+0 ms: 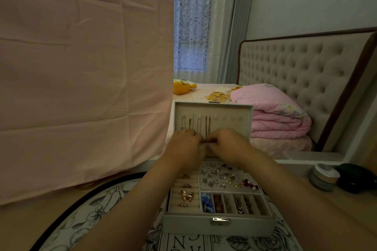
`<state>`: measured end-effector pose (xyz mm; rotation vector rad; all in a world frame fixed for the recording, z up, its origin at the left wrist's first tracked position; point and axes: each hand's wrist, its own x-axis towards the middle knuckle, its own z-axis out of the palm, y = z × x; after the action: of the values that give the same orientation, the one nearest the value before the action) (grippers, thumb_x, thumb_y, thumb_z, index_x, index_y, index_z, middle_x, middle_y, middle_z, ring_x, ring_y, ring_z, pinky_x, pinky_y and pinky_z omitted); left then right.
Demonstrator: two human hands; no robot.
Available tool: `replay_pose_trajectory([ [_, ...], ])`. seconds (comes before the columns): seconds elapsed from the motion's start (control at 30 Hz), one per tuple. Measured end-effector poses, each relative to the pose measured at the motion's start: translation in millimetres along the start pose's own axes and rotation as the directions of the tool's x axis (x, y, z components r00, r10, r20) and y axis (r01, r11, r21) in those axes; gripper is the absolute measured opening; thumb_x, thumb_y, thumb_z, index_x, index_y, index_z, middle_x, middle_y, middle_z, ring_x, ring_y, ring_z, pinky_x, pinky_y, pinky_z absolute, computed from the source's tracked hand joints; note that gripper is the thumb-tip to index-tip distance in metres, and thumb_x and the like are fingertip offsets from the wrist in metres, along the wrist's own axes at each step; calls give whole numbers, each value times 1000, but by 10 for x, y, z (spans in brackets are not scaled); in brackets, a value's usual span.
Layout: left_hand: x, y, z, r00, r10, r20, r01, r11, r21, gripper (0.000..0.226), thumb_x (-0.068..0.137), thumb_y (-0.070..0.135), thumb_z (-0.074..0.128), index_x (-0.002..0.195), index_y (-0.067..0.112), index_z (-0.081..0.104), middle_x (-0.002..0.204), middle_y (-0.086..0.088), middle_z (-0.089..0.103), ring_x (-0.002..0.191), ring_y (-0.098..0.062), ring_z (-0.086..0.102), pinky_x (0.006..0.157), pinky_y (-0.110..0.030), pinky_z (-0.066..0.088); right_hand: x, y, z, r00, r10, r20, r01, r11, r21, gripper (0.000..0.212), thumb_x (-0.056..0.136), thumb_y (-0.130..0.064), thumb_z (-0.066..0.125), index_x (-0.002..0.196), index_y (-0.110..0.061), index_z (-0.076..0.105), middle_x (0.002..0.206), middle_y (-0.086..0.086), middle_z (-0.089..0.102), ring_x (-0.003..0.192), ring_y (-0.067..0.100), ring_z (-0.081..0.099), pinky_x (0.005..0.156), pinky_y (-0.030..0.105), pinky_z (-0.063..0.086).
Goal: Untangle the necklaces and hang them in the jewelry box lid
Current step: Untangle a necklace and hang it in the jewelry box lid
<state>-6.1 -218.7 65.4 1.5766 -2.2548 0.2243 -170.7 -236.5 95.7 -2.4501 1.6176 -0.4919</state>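
necklaces [199, 126]: several thin chains hang side by side from pegs in the left half of the jewelry box lid [230, 109], which stands upright. one more, the tangled chain [206, 142], shows as a small dark-gold bit held low in front of the lid, near its lower edge.

left hand [184, 144], right hand [226, 144]: both in front of the lid's lower half, fingers curled, tips meeting. each grip is closed to a fine pinch on the tangled chain. how the knot lies cannot be told; it is too small and dim.

step in hand, as judged: working the knot loose. best done with small pulls at the loops rather than the ends, with the hands kept a little off the hanging chains so these do not swing into the work. the freed chain would then go up to one of the free pegs [232, 118] in the lid's right half.

below the lid: box tray [218, 226] with rings, a gold butterfly [186, 195] and loose earrings [222, 176], small things a dropped chain could snag on.

left of the lid: pink cloth [81, 67], hanging close.

right of the lid and lower: small jar [324, 176] on the tabletop [24, 224].

behind the lid: bed with folded pink quilt [279, 116].
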Motion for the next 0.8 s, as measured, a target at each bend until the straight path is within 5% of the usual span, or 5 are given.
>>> replay_pose_trajectory([
  [0.2, -238, 39, -281, 998, 32, -54, -43, 972, -229, 40, 98, 36, 52, 137, 28, 54, 129, 4, 61, 119, -15, 52, 98, -36, 47, -258, -141, -146, 999, 8, -41, -6, 1000, 30, 36, 93, -37, 60, 129, -31, 66, 121, -8, 61, 104, 15, 61, 88, 39, 55],
  [0.43, -955, 159, -687, 997, 22, -80, -53, 907, -419, 14, 96, 32, 57, 109, 32, 62, 99, 17, 61, 90, 0, 56, 76, -23, 51, -920, -583, -226, 993, -88, -73, 100, 979, 176, 19, 95, -36, 61, 110, -39, 71, 97, -15, 66, 86, 5, 63, 81, 37, 58],
  [0.6, -1566, 195, -761, 999, -39, -31, 23, 912, -409, 4, 93, 32, 59, 89, 32, 60, 85, 15, 61, 79, -4, 58, 71, -31, 53, -1426, -849, -13, 991, -134, 27, 126, 972, 199, 20, 94, -39, 61, 112, -39, 72, 95, -14, 67, 81, 4, 63, 79, 36, 57],
  [0.8, -2135, 76, -568, 988, -92, 120, 125, 945, -303, 9, 91, 31, 62, 96, 32, 68, 93, 16, 63, 84, -2, 56, 78, -30, 53, -1769, -1005, 504, 965, -148, 218, 118, 982, 144, 22, 94, -32, 63, 113, -34, 73, 103, -13, 72, 93, 7, 66, 88, 36, 57],
])
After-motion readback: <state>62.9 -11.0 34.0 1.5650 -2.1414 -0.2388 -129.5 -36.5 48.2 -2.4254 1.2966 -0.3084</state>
